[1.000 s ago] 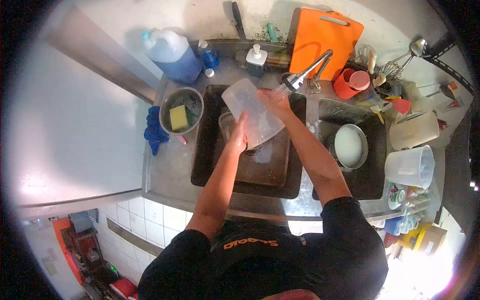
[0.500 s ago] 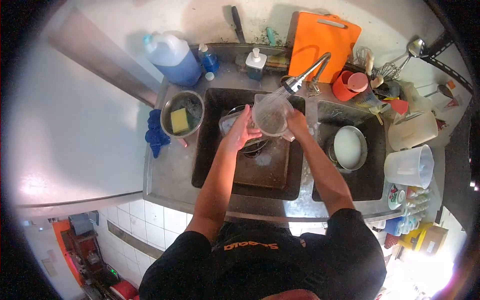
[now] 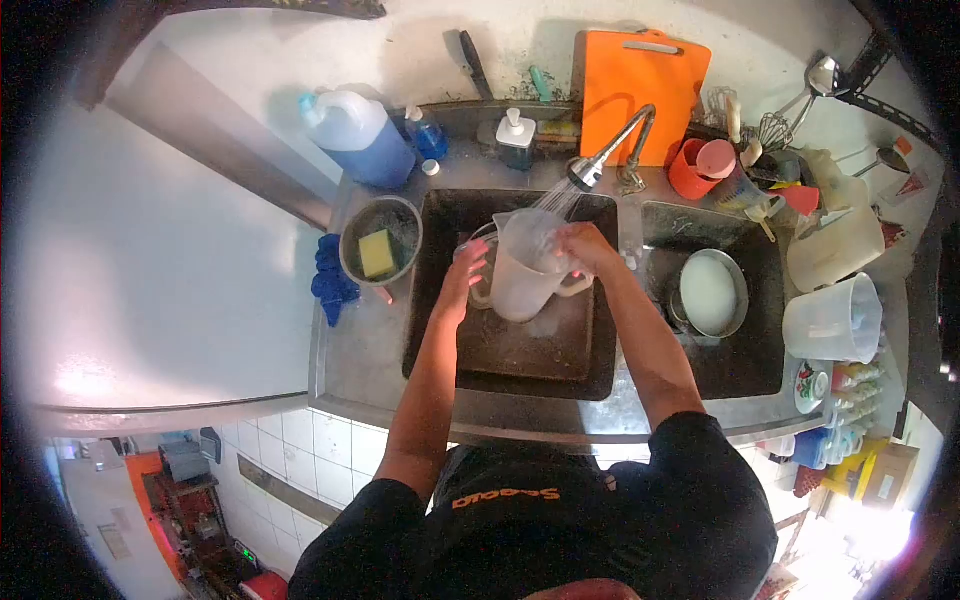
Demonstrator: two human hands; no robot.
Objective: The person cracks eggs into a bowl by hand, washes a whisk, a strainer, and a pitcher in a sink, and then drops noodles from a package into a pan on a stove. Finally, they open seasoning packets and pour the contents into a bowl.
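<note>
A translucent plastic jug [image 3: 522, 285] is tilted over the left sink basin [image 3: 510, 370], its mouth under water spraying from the faucet head [image 3: 584, 174]. My right hand [image 3: 588, 248] grips the jug at its rim on the right, some fingers reaching over the edge. The jug's handle sticks out below that hand. To the left of the jug, my left hand [image 3: 462, 278] is held up with fingers stretched out and nothing in it. Behind it lie dishes in the basin, partly hidden.
A metal bowl [image 3: 350, 262] with a yellow sponge [image 3: 376, 254] stands left of the basin, beside a blue cloth [image 3: 332, 280]. The right basin holds a pot of whitish liquid [image 3: 709, 293]. Soap bottles, an orange cutting board [image 3: 640, 100] and red cups [image 3: 690, 172] line the back.
The jug has turned so its side faces me and its base points down toward me. My right hand has moved from the handle side to the rim; my left hand has drawn away leftward.
</note>
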